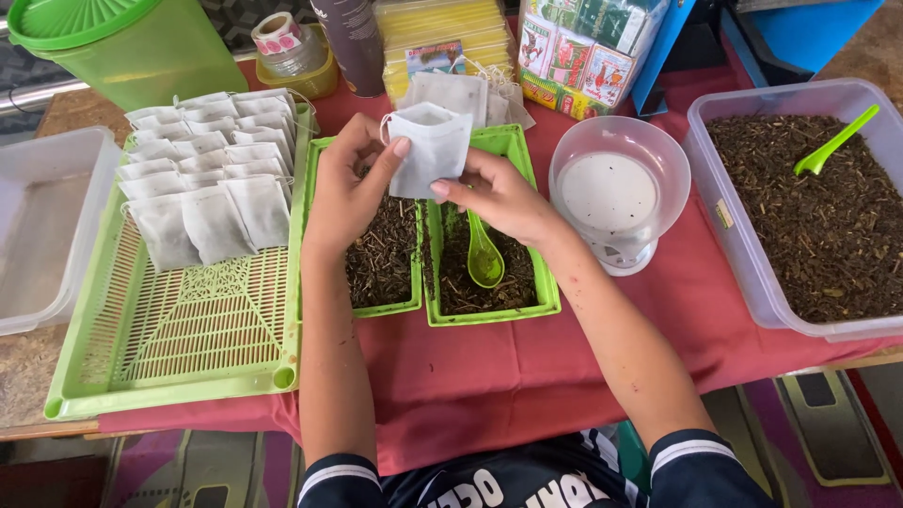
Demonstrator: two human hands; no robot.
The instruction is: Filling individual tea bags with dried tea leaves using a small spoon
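Note:
Both hands hold one small white drawstring tea bag above two green trays of loose tea. My left hand pinches its left edge, thumb on the front. My right hand grips its lower right corner. The left green tray and the right green tray sit side by side on the red cloth. A green plastic spoon lies in the right tray's tea, just under my right hand.
A green slotted tray at left carries several filled white bags. A clear empty bin is far left. A small scale with a clear bowl stands right of the trays. A clear bin of tea holds a green scoop.

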